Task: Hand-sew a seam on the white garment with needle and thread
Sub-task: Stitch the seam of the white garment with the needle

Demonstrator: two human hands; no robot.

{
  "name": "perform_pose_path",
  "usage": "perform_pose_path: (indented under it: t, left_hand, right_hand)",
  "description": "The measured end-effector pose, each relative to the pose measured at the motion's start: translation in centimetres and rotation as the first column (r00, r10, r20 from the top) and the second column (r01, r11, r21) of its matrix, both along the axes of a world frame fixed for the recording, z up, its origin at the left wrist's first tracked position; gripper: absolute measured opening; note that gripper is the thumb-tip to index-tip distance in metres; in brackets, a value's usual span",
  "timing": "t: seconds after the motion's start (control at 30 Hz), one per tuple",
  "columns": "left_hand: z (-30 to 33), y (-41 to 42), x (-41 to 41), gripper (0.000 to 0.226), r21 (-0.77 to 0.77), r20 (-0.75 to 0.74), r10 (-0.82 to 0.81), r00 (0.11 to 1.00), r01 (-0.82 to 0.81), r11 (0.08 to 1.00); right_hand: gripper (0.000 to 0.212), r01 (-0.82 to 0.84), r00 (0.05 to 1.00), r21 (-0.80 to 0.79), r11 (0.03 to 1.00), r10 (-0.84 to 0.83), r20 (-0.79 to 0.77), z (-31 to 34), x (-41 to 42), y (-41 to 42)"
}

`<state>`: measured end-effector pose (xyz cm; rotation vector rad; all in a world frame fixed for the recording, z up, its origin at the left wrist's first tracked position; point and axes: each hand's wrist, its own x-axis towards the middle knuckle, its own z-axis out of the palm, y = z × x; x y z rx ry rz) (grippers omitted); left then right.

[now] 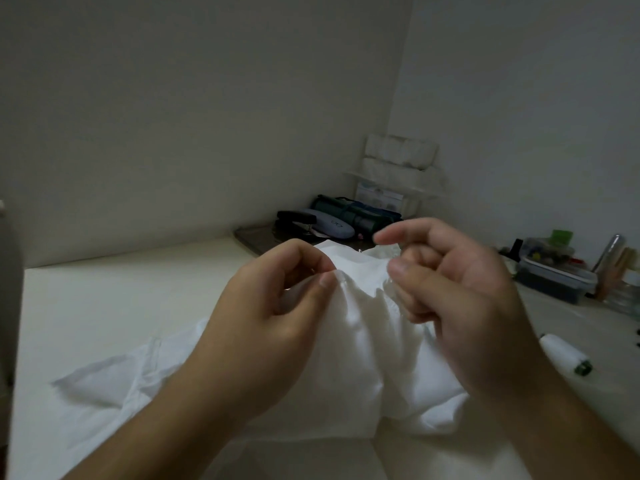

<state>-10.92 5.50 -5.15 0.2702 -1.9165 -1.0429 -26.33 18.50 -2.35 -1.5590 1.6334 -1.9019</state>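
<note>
The white garment (360, 327) is bunched and lifted above the pale table (104, 306), with its lower part trailing toward me. My left hand (270, 317) pinches a fold of the cloth between thumb and curled fingers. My right hand (457, 296) grips the garment's opposite edge with thumb and lower fingers, the index finger held out straight above it. The cloth is stretched between both hands. No needle is clearly visible; a faint loop of thread shows at the top edge of the cloth. A white thread spool (564, 353) lies on the table to the right.
At the back corner sit a black stapler (294, 220), a grey case (332, 226), a dark green roll (360, 213) and white stacked shelves (398, 174). A clear box of small items (554, 275) and jars stand at the right edge.
</note>
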Motion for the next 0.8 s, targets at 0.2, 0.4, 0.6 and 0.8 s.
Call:
perform_pose_path:
  t: [0.2, 0.4, 0.6, 0.8]
  left_hand:
    - [0.1, 0.2, 0.1, 0.011, -0.023, -0.026, -0.05, 0.998, 0.049, 0.999]
    - [0.2, -0.1, 0.1, 0.012, 0.111, -0.044, -0.107, 0.993, 0.111, 0.988]
    - [0.1, -0.1, 0.0, 0.014, 0.171, -0.044, -0.124, 0.991, 0.13, 0.977]
    - [0.1, -0.1, -0.1, 0.015, 0.256, -0.071, -0.137, 0.988, 0.15, 0.955]
  right_hand:
    - [0.028, -0.267, 0.954, 0.036, 0.963, 0.259, 0.153, -0.2, 1.0, -0.1]
    - [0.014, -0.158, 0.987, -0.023, 0.987, 0.159, 0.032, 0.1, 1.2, -0.1]
    - [0.01, -0.157, 0.988, -0.007, 0.988, 0.157, -0.013, 0.3, 1.2, 0.6]
    - [0.013, -0.072, 0.994, -0.036, 0.997, 0.069, -0.086, 0.2, 1.3, 0.3]
